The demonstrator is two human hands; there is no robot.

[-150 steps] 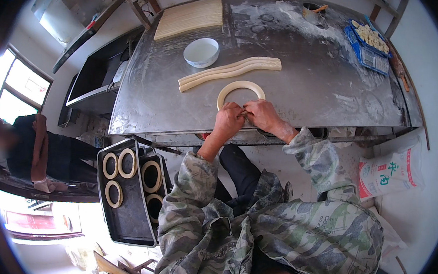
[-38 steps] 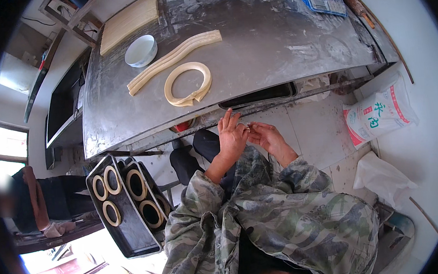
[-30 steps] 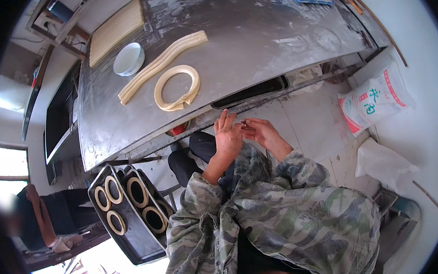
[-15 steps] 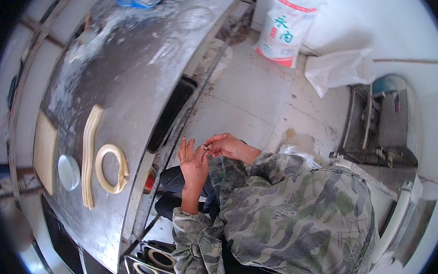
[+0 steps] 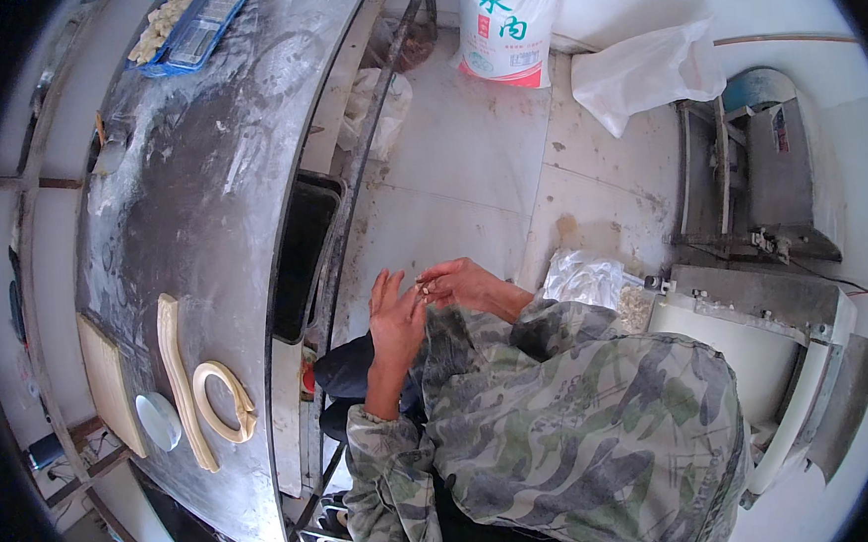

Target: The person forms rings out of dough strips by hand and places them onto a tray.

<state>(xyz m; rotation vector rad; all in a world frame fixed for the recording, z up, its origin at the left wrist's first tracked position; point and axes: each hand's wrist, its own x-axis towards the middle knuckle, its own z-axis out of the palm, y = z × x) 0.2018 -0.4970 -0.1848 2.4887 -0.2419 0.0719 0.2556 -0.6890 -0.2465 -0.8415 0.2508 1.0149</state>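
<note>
Meeting at the fingertips in front of the camouflage jacket [image 5: 582, 411], both hands are clear of the table [image 5: 222, 224]: the left hand [image 5: 394, 321] has some fingers stretched up and apart, the right hand [image 5: 463, 283] bends its fingers in against it (whether they pinch anything, I can't tell from here). On the tabletop the dough ring [image 5: 248, 422] lies just beside a long dough strip [image 5: 179, 376], with a bowl [image 5: 159, 422] and a pale dough slab [image 5: 110, 385] beyond.

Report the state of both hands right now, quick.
Bare left hand: some fingers raised; whether the others grip anything cannot be told.
Bare right hand: fingertips drawn together at the left's; anything held is too small to tell.
</note>
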